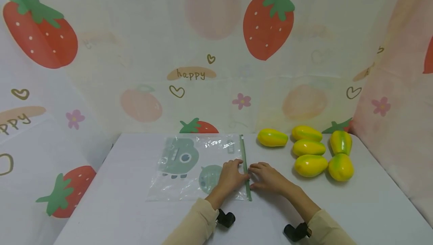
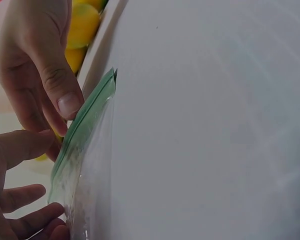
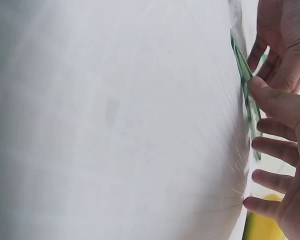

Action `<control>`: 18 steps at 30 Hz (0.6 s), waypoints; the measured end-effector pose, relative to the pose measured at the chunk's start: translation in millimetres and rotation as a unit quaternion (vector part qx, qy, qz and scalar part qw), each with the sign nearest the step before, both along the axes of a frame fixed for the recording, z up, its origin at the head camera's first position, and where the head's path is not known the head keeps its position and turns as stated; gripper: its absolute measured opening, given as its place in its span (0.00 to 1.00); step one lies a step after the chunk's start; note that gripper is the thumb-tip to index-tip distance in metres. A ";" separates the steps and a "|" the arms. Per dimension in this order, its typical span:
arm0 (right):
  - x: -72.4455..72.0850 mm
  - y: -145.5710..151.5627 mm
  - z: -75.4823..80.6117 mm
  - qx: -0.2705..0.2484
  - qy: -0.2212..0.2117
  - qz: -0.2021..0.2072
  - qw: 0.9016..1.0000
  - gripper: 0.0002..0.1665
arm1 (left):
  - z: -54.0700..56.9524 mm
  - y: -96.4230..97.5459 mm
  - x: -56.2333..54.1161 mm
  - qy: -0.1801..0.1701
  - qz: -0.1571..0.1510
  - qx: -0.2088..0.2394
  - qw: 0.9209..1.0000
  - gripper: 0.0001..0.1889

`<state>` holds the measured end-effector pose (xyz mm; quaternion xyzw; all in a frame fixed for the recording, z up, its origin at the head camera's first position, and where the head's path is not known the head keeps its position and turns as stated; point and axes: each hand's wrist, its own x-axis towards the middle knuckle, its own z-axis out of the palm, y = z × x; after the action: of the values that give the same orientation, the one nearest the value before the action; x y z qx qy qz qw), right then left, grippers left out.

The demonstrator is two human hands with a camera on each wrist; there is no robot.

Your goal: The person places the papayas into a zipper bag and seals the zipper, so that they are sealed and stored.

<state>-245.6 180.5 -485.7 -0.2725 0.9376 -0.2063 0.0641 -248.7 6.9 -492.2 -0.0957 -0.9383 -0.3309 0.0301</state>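
Your left hand's [image 1: 231,175] fingers are spread and loosely bent, the thumb well apart from the index finger, just inside the green zip strip [image 1: 244,158] of the clear bag [image 1: 199,162]. Your right hand [image 1: 268,177] faces it from the strip's outer side, thumb and fingers wide apart, the thumb at the strip; how firmly either touches, you cannot tell. The bag lies flat on the white table [image 1: 111,200], its long axis left to right, green figures printed on it; the strip edge points to your right and runs away from you. Well to the right, six yellow-green fruits [image 1: 309,147] lie directly on the table: one alone, three in a column, two in another.
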 end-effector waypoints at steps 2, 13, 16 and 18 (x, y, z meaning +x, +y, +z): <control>-0.6 0.7 -0.9 0.001 0.001 0.009 1.000 0.33 | -0.2 0.5 0.5 0.002 0.000 -0.002 1.000 0.28; -2.5 -1.1 0.8 -0.014 -0.002 0.029 0.999 0.30 | -1.4 0.8 0.9 0.006 -0.001 -0.004 1.000 0.29; -2.6 -3.4 1.2 -0.015 -0.003 0.028 0.999 0.30 | -1.8 0.3 0.6 0.006 -0.001 -0.004 1.000 0.29; -2.8 -5.1 1.0 -0.011 0.000 0.025 1.000 0.29 | -1.9 -0.3 0.6 0.005 0.000 -0.006 1.000 0.29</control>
<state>-248.4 175.4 -484.7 -0.2969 0.9281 -0.2149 0.0663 -248.1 6.6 -494.0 -0.0978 -0.9401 -0.3248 0.0338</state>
